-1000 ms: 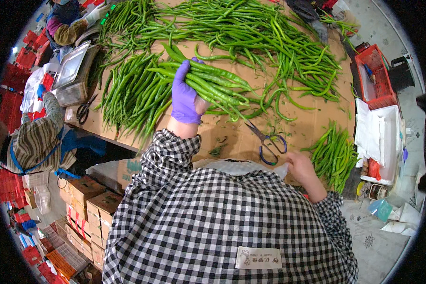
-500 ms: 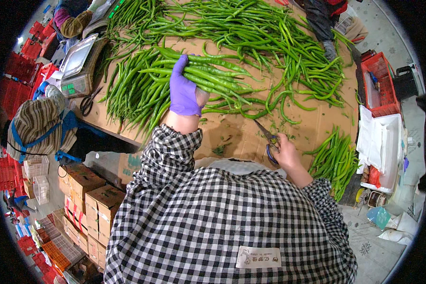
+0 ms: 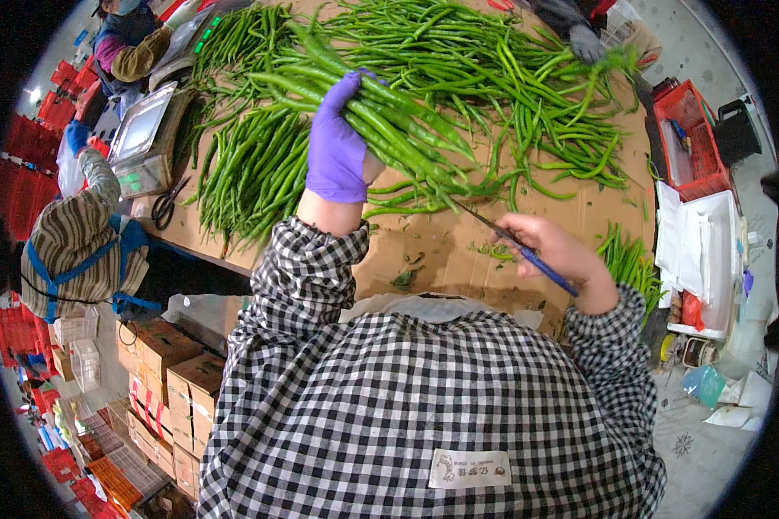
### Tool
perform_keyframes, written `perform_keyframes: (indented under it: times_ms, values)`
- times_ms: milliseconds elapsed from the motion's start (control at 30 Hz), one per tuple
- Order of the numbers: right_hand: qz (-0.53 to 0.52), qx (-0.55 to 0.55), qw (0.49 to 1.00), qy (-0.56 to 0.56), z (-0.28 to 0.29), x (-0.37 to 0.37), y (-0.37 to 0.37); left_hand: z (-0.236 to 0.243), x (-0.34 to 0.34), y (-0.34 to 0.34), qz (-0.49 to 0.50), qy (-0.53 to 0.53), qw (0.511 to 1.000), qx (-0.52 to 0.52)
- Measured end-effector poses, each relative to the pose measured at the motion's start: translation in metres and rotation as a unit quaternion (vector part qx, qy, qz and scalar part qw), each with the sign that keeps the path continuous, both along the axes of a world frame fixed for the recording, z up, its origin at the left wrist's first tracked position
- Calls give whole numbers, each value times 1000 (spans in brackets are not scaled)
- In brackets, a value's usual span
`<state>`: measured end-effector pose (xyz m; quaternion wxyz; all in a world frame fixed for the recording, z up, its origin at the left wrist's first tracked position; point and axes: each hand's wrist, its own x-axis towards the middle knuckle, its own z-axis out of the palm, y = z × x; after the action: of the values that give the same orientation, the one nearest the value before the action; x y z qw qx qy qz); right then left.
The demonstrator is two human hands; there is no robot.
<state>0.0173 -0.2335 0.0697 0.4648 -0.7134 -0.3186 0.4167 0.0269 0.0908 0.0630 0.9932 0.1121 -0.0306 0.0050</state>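
My left hand (image 3: 336, 160), in a purple glove, is closed round a bunch of long green chili peppers (image 3: 407, 125) above the cardboard-covered table (image 3: 379, 255). The bunch slants, its lower ends toward my right hand. Bare and closed, my right hand (image 3: 556, 246) grips scissors (image 3: 554, 275) with blue handles. Their dark blades reach toward the pepper ends; whether they touch them I cannot tell. Beside my left hand lies a pile of chili peppers (image 3: 247, 177), and a wider heap (image 3: 459, 56) spreads across the far side.
A smaller pepper pile (image 3: 625, 259) lies right of my right hand. Spare scissors (image 3: 170, 204) rest at the left edge near a scale (image 3: 140, 121). Co-workers stand at left (image 3: 86, 233) and far right. A red crate (image 3: 697, 143), white foam box (image 3: 717, 259) and cartons (image 3: 182, 381) flank the table.
My left hand has lifted and tilted the pepper bunch. My right hand has brought the scissors up toward its lower ends. The co-worker's gloved hand at far right has moved back.
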Motion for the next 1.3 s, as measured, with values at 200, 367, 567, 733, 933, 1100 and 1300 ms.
perform_keyframes:
  times_ms: [200, 367, 567, 733, 933, 1100, 1300]
  values:
    - [104, -82, 982, -136, 42, 13, 7, 3, 1, -28, -50, 46, 997, 42]
    - [93, -139, 974, -152, 48, 11, 25, -1, 7, -42, -30, 122, 990, 68]
    - [118, -190, 956, -192, 44, 14, 25, -7, 1, -49, -18, 121, 987, 100]
    - [126, -128, 952, -248, 20, 11, 19, -12, 6, -46, -26, 140, 988, 57]
    - [75, -51, 974, -208, -25, -17, -6, -16, 3, -32, 46, 116, 992, 18]
    - [-143, 62, 970, 187, -53, -52, 9, -16, -1, -26, 122, 107, 986, 33]
    - [-221, 130, 945, 202, -33, -59, 32, -10, -7, -36, 220, 147, 961, 85]
